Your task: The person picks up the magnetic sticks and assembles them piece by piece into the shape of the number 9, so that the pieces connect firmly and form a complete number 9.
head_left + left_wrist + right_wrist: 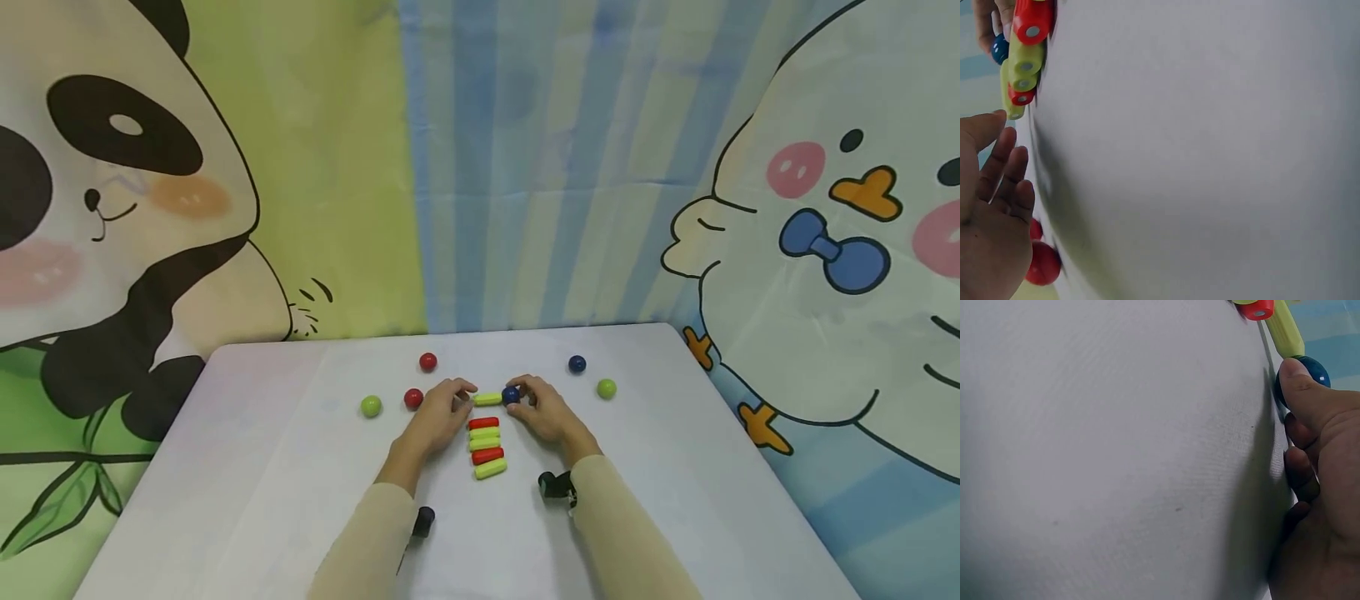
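My right hand (551, 414) pinches a dark blue ball (1317, 372) between thumb and fingers, against the right end of a yellow-green rod (487, 400). Close to that rod's other end is my left hand (991, 206), its thumb and fingers apart and loosely bent; I cannot tell whether the thumb tip touches the rod. Below it, red and yellow-green rods lie in a column, among them a red rod (487, 456) and a yellow-green rod (491, 469) nearest me. Pale discs show on the rod ends in the left wrist view.
Beyond the left hand lie two red balls (413, 398) and a green ball (371, 406). Farther right are another blue ball (577, 364) and a green ball (607, 388). The white table (255, 467) ends at a printed curtain (510, 167).
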`<state>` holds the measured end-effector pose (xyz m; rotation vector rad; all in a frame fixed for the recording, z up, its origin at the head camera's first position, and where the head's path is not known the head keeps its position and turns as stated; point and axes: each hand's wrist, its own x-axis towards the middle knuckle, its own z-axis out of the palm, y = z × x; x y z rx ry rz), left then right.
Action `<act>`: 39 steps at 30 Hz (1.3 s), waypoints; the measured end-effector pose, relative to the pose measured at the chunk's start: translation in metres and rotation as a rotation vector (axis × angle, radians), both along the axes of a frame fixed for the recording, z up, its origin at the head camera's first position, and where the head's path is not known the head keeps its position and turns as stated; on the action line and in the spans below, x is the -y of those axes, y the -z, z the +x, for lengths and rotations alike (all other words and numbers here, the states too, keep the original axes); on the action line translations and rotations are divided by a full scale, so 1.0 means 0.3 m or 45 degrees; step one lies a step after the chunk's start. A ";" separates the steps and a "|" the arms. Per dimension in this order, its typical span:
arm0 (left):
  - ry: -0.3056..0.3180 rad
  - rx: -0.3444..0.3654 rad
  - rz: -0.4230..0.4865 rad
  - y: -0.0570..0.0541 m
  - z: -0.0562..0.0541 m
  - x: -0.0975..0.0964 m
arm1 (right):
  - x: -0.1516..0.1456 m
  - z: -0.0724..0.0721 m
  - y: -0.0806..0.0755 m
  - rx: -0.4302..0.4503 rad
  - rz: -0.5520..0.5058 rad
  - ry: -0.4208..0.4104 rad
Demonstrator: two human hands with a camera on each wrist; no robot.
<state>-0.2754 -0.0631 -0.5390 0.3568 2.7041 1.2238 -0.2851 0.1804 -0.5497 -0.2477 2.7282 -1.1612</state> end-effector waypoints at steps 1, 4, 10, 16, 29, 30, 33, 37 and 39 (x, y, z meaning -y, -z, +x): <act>0.016 -0.019 -0.001 -0.012 -0.001 0.002 | -0.005 0.000 -0.002 0.011 0.003 0.010; 0.050 -0.094 -0.025 -0.047 -0.005 0.012 | -0.018 0.000 -0.013 0.035 0.014 0.022; 0.044 -0.287 -0.141 -0.096 -0.016 0.056 | -0.042 -0.009 -0.029 0.071 -0.003 -0.016; 0.000 -0.442 -0.177 -0.131 -0.036 0.106 | -0.059 -0.025 -0.038 0.083 -0.004 -0.009; -0.124 -0.309 -0.418 -0.134 -0.054 0.190 | -0.032 -0.016 -0.043 0.106 -0.045 0.023; -0.121 -0.283 -0.423 -0.132 -0.055 0.199 | -0.030 -0.015 -0.042 0.103 -0.046 0.022; -0.110 -0.214 -0.446 -0.121 -0.055 0.227 | -0.023 -0.012 -0.040 0.102 -0.056 0.010; -0.098 -0.167 -0.449 -0.109 -0.047 0.261 | -0.012 -0.011 -0.035 0.096 -0.079 -0.005; -0.093 -0.147 -0.447 -0.104 -0.040 0.274 | -0.007 -0.010 -0.028 0.089 -0.076 -0.006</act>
